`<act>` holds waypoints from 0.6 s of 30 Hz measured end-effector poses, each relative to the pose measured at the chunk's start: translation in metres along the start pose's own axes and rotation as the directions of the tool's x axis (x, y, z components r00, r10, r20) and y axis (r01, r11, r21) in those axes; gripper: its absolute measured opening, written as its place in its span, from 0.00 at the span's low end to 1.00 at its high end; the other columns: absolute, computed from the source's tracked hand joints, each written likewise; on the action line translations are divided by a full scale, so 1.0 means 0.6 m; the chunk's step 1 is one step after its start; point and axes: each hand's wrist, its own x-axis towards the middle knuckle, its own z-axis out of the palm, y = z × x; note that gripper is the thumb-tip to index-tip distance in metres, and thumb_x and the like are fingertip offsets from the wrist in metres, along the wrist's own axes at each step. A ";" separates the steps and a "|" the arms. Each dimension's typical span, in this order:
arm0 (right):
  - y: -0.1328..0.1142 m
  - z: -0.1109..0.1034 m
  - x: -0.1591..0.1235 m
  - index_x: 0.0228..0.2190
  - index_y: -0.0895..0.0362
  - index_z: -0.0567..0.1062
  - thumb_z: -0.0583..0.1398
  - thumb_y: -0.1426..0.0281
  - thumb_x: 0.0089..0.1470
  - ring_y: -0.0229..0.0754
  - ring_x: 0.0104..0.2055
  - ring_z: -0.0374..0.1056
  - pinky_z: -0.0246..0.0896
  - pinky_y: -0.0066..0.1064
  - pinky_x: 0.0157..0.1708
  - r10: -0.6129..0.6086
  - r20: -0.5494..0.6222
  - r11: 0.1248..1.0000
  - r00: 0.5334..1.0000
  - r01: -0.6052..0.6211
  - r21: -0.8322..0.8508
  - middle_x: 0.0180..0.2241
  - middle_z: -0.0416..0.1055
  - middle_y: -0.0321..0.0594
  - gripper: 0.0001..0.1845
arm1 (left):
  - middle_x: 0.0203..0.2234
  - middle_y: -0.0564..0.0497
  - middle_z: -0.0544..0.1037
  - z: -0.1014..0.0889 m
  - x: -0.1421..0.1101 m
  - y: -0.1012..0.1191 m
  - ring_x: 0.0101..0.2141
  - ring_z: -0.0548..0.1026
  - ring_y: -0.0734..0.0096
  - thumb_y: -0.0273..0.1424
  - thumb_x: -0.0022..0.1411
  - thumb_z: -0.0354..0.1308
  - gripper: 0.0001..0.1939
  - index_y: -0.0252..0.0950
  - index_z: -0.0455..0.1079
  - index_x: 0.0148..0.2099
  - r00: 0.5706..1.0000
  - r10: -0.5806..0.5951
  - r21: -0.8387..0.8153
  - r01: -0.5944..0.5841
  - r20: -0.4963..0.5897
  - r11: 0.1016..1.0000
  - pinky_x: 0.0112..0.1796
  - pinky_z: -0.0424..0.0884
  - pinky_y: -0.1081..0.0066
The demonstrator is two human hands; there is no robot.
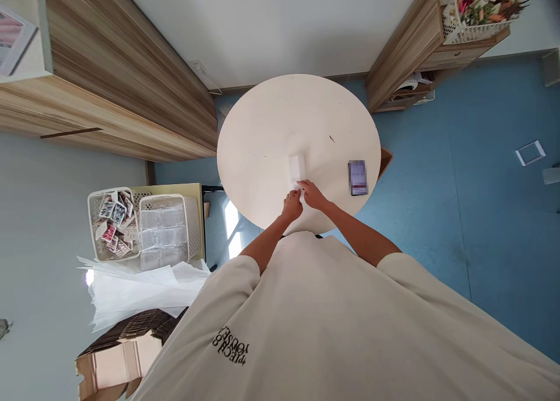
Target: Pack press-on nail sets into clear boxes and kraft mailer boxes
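Note:
A small white box-shaped packet (297, 168) lies on the round pale table (262, 121), its long side pointing away from me. My left hand (293, 205) is at its near end with the fingers curled in, gripping the white edge there. Beside it, my right hand (311, 194) presses its fingers together on the same end, from the right. The fingertips partly cover this end, so whether it is a flap or a fold is hard to see.
On the table's right side lies a phone (358, 178), blurred out. At left stand a basket of small packs (91, 220) and a basket of clear plastic boxes (192, 226). White sheets (144, 287) and flattened cardboard boxes (126, 363) are nearer. Wooden cabinets (131, 57) flank the table.

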 end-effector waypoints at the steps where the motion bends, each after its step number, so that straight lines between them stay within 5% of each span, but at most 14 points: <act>1: 0.001 -0.003 0.002 0.66 0.52 0.69 0.50 0.79 0.59 0.54 0.67 0.61 0.61 0.51 0.65 -0.005 0.030 0.999 1.000 0.006 -0.043 0.67 0.65 0.47 0.36 | 0.68 0.37 0.67 -0.001 -0.005 -0.002 0.65 0.68 0.53 0.20 0.67 0.46 0.36 0.38 0.58 0.76 1.000 0.024 0.014 -0.024 0.006 1.000 0.62 0.66 0.54; 9: 0.010 -0.013 -0.017 0.63 0.52 0.71 0.56 0.78 0.59 0.61 0.66 0.58 0.49 0.55 0.68 -0.127 0.132 0.934 0.983 0.163 -0.317 0.70 0.64 0.47 0.32 | 0.77 0.40 0.54 -0.009 -0.054 -0.014 0.73 0.59 0.48 0.20 0.62 0.52 0.38 0.39 0.62 0.73 0.972 0.210 0.208 -0.228 0.107 0.951 0.68 0.58 0.43; 13: 0.018 -0.001 -0.021 0.67 0.52 0.68 0.56 0.77 0.60 0.62 0.67 0.57 0.48 0.57 0.68 -0.124 0.113 0.939 0.986 0.154 -0.309 0.71 0.62 0.46 0.34 | 0.70 0.43 0.69 -0.016 -0.060 -0.037 0.73 0.60 0.54 0.18 0.61 0.53 0.31 0.41 0.73 0.64 0.930 0.339 0.184 -0.362 0.145 0.914 0.72 0.52 0.46; 15: 0.023 0.006 -0.020 0.67 0.53 0.67 0.54 0.77 0.61 0.62 0.68 0.57 0.49 0.57 0.68 -0.127 0.095 0.944 0.987 0.150 -0.295 0.71 0.62 0.47 0.34 | 0.65 0.44 0.75 -0.022 -0.053 -0.047 0.70 0.66 0.58 0.17 0.63 0.50 0.28 0.41 0.75 0.61 0.936 0.336 0.160 -0.349 0.103 0.923 0.71 0.56 0.51; 18: 0.026 0.015 -0.015 0.67 0.53 0.67 0.52 0.79 0.62 0.61 0.68 0.57 0.52 0.56 0.67 -0.118 0.072 0.945 0.990 0.135 -0.298 0.70 0.63 0.47 0.34 | 0.69 0.41 0.70 -0.035 -0.029 -0.051 0.70 0.65 0.56 0.18 0.67 0.47 0.30 0.38 0.69 0.67 0.977 0.201 0.189 -0.183 -0.076 0.965 0.68 0.61 0.52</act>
